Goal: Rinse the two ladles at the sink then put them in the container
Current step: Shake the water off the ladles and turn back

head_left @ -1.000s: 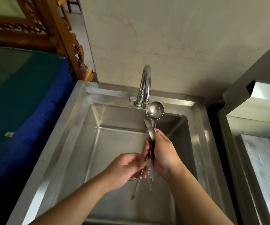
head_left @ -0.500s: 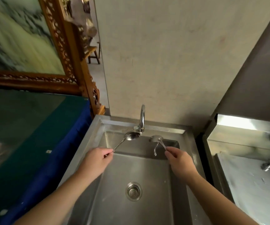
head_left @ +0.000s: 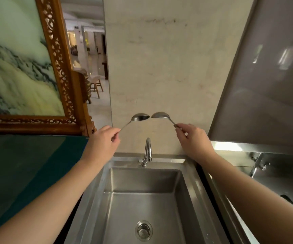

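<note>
Two small steel ladles are raised in front of the beige wall, above the tap (head_left: pixel 147 149). My left hand (head_left: pixel 102 143) pinches the handle of the left ladle (head_left: pixel 140 117), bowl pointing right. My right hand (head_left: pixel 192 140) pinches the handle of the right ladle (head_left: pixel 159 115), bowl pointing left. The two bowls nearly touch tip to tip. Below them lies the steel sink (head_left: pixel 191 187) with its drain (head_left: pixel 143 230). No water runs from the tap. No container is in view.
A dark teal counter (head_left: pixel 27 169) lies left of the sink, under a carved wooden frame (head_left: pixel 57 64). On the right is a second steel basin (head_left: pixel 274 182) with its own tap (head_left: pixel 258 164). A doorway opens behind the frame.
Both hands separated, each taking one ladle, and lifted them from inside the sink to well above the tap. The view tilted upward, showing more wall and the frame.
</note>
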